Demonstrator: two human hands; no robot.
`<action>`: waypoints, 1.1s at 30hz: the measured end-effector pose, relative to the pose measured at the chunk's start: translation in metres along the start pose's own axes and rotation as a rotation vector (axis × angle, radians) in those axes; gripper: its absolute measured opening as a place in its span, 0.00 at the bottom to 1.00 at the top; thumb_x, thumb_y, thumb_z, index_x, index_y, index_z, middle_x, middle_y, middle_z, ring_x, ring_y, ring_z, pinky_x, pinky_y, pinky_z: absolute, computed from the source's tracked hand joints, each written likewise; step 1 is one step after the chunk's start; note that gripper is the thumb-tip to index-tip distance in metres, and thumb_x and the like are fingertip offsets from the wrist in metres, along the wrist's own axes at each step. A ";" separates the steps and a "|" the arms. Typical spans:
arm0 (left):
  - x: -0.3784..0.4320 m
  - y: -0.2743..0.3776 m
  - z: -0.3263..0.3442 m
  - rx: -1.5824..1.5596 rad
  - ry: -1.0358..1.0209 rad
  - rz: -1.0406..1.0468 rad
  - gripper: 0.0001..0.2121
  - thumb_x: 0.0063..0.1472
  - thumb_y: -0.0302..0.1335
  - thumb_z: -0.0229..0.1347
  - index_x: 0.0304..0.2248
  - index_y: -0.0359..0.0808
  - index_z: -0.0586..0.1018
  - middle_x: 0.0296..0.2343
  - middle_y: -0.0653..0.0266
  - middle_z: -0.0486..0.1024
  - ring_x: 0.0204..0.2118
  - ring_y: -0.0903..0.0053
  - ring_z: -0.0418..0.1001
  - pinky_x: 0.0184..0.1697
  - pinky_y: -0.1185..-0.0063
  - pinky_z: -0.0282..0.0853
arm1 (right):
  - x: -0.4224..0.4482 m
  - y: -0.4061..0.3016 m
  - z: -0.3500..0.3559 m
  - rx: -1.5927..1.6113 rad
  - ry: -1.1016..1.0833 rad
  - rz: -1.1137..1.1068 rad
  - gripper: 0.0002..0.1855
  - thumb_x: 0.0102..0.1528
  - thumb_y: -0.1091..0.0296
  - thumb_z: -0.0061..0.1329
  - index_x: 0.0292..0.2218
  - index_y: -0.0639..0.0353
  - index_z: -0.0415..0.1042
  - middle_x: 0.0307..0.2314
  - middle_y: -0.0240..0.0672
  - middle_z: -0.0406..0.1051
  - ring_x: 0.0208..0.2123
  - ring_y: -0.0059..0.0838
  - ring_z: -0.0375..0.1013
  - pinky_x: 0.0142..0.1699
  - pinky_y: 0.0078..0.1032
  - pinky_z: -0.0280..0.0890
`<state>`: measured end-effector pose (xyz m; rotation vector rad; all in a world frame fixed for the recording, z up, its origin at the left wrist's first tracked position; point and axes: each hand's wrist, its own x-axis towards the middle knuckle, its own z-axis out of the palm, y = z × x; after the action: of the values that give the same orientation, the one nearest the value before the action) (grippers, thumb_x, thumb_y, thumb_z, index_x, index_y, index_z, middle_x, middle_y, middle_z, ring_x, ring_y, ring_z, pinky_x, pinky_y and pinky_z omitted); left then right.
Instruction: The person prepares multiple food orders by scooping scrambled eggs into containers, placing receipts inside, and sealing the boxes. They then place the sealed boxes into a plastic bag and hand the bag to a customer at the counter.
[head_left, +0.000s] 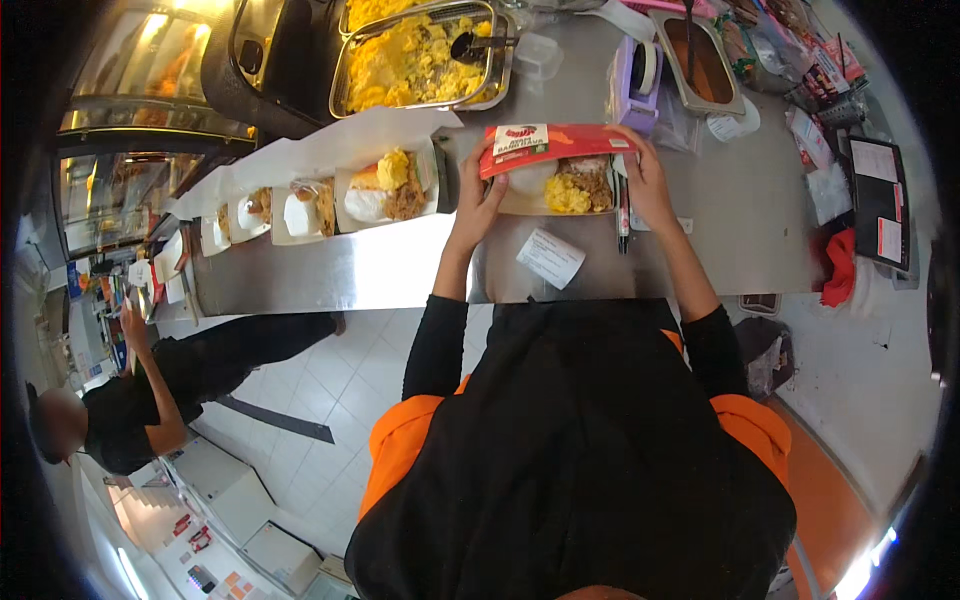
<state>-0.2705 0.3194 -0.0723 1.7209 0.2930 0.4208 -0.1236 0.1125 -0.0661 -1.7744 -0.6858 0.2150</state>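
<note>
On the steel counter before me stands a paper meal box with a red lid (559, 148), its front side raised over the food. My left hand (481, 191) grips the box and lid at the left end. My right hand (646, 180) holds the right end, fingers along the lid's edge. Under the lid lie white rice (532, 180), yellow scrambled egg (567, 194) and brown shredded meat (598, 193). A pen (622, 229) lies by my right hand. A printed paper slip (551, 258) with writing rests just in front of the box.
Several open boxes of rice (365, 204) line up on the left. Behind are a tray of scrambled egg (405, 67), a lilac tape dispenser (636, 82) and a metal pan of brown sauce (701, 71). A tablet (879, 202) stands right. Another person (142, 412) stands at far left.
</note>
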 end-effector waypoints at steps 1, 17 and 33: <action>-0.001 -0.002 0.001 0.011 0.003 0.013 0.26 0.56 0.38 0.47 0.51 0.36 0.55 0.46 0.54 0.55 0.51 0.66 0.51 0.54 0.74 0.45 | -0.001 0.003 0.004 0.069 0.001 0.033 0.17 0.54 0.75 0.32 0.47 0.60 0.60 0.42 0.43 0.62 0.46 0.39 0.60 0.52 0.25 0.52; -0.002 0.034 -0.025 0.686 -0.395 0.184 0.26 0.48 0.30 0.54 0.47 0.33 0.60 0.53 0.47 0.47 0.50 0.60 0.59 0.47 0.73 0.62 | -0.009 -0.016 -0.021 -0.446 -0.571 -0.172 0.38 0.48 0.57 0.47 0.55 0.57 0.43 0.55 0.50 0.37 0.53 0.45 0.51 0.54 0.35 0.51; 0.057 0.055 0.011 0.788 -0.234 0.058 0.13 0.56 0.30 0.46 0.20 0.34 0.79 0.29 0.55 0.69 0.34 0.61 0.67 0.37 0.70 0.62 | -0.030 0.007 0.021 -0.917 -0.261 -0.593 0.32 0.45 0.58 0.46 0.52 0.45 0.55 0.54 0.36 0.48 0.54 0.39 0.49 0.56 0.38 0.47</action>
<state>-0.2169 0.3230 -0.0135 2.5297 0.2535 0.1368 -0.1558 0.1123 -0.0849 -2.2960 -1.6466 -0.3386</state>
